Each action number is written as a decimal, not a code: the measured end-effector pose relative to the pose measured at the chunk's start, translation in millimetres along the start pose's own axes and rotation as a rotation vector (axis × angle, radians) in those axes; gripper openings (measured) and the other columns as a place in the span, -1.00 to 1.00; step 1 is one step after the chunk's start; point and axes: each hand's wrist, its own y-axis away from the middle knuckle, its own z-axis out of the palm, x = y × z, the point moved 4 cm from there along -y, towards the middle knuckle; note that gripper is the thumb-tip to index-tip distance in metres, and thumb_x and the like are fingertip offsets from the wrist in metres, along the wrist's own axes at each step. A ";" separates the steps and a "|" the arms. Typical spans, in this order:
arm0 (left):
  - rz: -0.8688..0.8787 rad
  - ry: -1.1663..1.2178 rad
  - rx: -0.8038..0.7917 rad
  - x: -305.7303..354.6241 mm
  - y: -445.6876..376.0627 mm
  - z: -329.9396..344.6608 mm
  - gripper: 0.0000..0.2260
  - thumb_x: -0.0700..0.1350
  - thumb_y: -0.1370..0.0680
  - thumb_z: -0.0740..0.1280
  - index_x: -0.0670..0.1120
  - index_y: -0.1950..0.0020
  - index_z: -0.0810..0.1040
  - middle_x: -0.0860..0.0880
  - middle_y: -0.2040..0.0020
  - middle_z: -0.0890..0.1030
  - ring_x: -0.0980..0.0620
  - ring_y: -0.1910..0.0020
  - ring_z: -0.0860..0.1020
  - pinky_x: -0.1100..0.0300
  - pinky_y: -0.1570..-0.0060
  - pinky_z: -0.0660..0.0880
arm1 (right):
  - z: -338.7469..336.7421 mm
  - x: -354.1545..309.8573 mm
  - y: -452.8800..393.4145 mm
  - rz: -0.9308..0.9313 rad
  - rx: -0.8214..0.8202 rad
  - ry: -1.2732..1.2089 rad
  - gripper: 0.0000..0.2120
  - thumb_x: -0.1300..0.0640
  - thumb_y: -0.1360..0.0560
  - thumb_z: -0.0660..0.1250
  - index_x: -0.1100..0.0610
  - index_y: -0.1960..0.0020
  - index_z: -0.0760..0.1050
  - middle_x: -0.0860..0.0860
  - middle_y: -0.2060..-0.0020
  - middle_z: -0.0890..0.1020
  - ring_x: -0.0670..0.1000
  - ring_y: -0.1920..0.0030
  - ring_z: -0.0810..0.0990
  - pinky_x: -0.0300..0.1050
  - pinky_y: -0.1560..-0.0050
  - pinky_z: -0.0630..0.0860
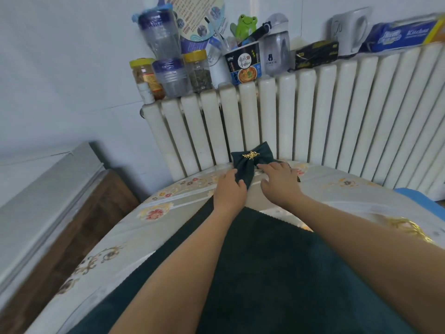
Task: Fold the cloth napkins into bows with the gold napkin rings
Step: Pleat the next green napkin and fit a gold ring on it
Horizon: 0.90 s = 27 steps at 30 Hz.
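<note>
The folded napkin bow [252, 160] stood at the table's [168, 213] far edge, against the radiator [313, 116], its ring [251, 155] on top. The left hand [230, 186] and right hand [279, 182] flanked its tail (both touching it). A flat napkin [265, 261] lay nearer, under the forearms.

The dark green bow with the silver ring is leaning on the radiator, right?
Almost. The head view shows the ring is gold, not silver. The dark green bow does lean on the radiator.
</note>
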 end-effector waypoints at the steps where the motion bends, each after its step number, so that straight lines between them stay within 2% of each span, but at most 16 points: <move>1: 0.014 0.008 0.000 2.3 12.2 -4.1 -0.64 -0.11 -0.59 0.16 -0.08 -0.39 0.37 -0.11 -0.28 0.48 -0.07 -0.19 0.48 -0.03 -0.20 0.45 | -4.5 -4.8 10.2 -0.016 0.011 -0.004 -0.54 0.13 -0.56 0.13 0.01 -0.45 0.24 0.02 -0.40 0.34 0.09 -0.39 0.23 0.04 -0.36 0.15; 4: 0.037 0.034 -0.036 5.4 50.8 -17.9 -0.67 -0.15 -0.59 0.18 -0.08 -0.36 0.40 -0.07 -0.26 0.48 -0.01 -0.18 0.48 0.07 -0.19 0.44 | -15.1 -14.3 46.7 -0.059 0.030 -0.071 -0.58 0.13 -0.55 0.16 0.00 -0.41 0.32 0.02 -0.37 0.38 0.08 -0.37 0.26 0.00 -0.31 0.17; 7: 0.071 0.068 -0.080 8.6 98.1 -34.6 -0.69 -0.17 -0.57 0.19 -0.05 -0.31 0.45 -0.04 -0.24 0.48 0.07 -0.14 0.47 0.23 -0.06 0.39 | -27.7 -22.0 94.7 -0.090 0.030 -0.086 -0.60 0.14 -0.55 0.18 0.01 -0.38 0.36 0.03 -0.31 0.44 0.08 -0.32 0.31 -0.01 -0.27 0.20; 9: 0.073 0.055 -0.101 8.1 126.9 -46.1 -0.69 -0.17 -0.56 0.20 -0.04 -0.30 0.46 -0.03 -0.22 0.48 0.11 -0.09 0.46 0.28 0.00 0.35 | -34.8 -28.5 125.1 -0.095 0.029 -0.124 -0.62 0.15 -0.55 0.18 0.02 -0.37 0.38 0.03 -0.28 0.46 0.08 -0.29 0.33 -0.02 -0.25 0.21; 12: 0.072 0.023 -0.136 2.5 169.5 -59.2 -0.71 -0.16 -0.56 0.21 -0.04 -0.28 0.49 -0.02 -0.19 0.48 0.16 -0.03 0.44 0.30 -0.01 0.34 | -38.6 -32.9 172.0 -0.109 0.018 -0.193 -0.64 0.12 -0.56 0.19 0.00 -0.34 0.41 0.00 -0.23 0.50 0.04 -0.27 0.36 -0.03 -0.27 0.21; 17: 0.090 -0.086 -0.228 -16.1 265.9 -66.6 -0.74 -0.13 -0.57 0.24 -0.01 -0.25 0.50 0.04 -0.09 0.49 0.17 0.03 0.47 0.32 -0.04 0.37 | -37.5 -44.3 269.7 -0.199 -0.126 -0.177 -0.67 0.07 -0.56 0.21 -0.04 -0.32 0.43 -0.08 -0.20 0.51 -0.04 -0.27 0.36 -0.09 -0.28 0.23; 20: 0.041 -0.166 -0.374 -27.5 309.4 -65.8 -0.73 -0.05 -0.55 0.30 0.03 -0.24 0.49 0.06 -0.11 0.45 0.13 -0.02 0.49 0.25 -0.09 0.44 | -32.6 -50.1 309.9 -0.228 -0.266 -0.152 -0.67 -0.02 -0.56 0.21 -0.09 -0.32 0.40 -0.12 -0.22 0.48 -0.09 -0.27 0.34 -0.13 -0.31 0.23; 23: 0.011 -0.225 -0.495 -35.6 347.0 -72.8 -0.62 0.11 -0.46 0.40 0.09 -0.24 0.45 0.08 -0.19 0.36 0.10 -0.12 0.42 0.12 -0.22 0.43 | -31.5 -53.6 342.0 -0.271 -0.406 -0.063 -0.54 -0.23 -0.49 0.23 -0.16 -0.36 0.34 -0.13 -0.32 0.37 -0.08 -0.34 0.23 -0.12 -0.38 0.16; 25: 0.028 -0.319 -0.573 -39.6 371.0 -81.9 -0.44 0.21 -0.37 0.44 0.14 -0.31 0.37 0.10 -0.26 0.29 0.08 -0.26 0.30 0.06 -0.32 0.33 | -33.0 -54.3 363.2 -0.288 -0.531 -0.011 -0.33 -0.39 -0.37 0.26 -0.22 -0.42 0.22 -0.11 -0.42 0.20 -0.03 -0.44 0.08 -0.04 -0.45 0.05; 27: 0.057 -0.432 -0.644 -42.6 388.8 -89.9 -0.31 0.25 -0.31 0.47 0.17 -0.36 0.28 0.09 -0.32 0.22 0.06 -0.33 0.18 0.05 -0.37 0.21 | -35.8 -54.7 380.3 -0.289 -0.653 0.007 -0.14 -0.45 -0.24 0.33 -0.25 -0.44 0.11 -0.10 -0.47 0.03 0.03 -0.48 -0.08 0.02 -0.47 -0.07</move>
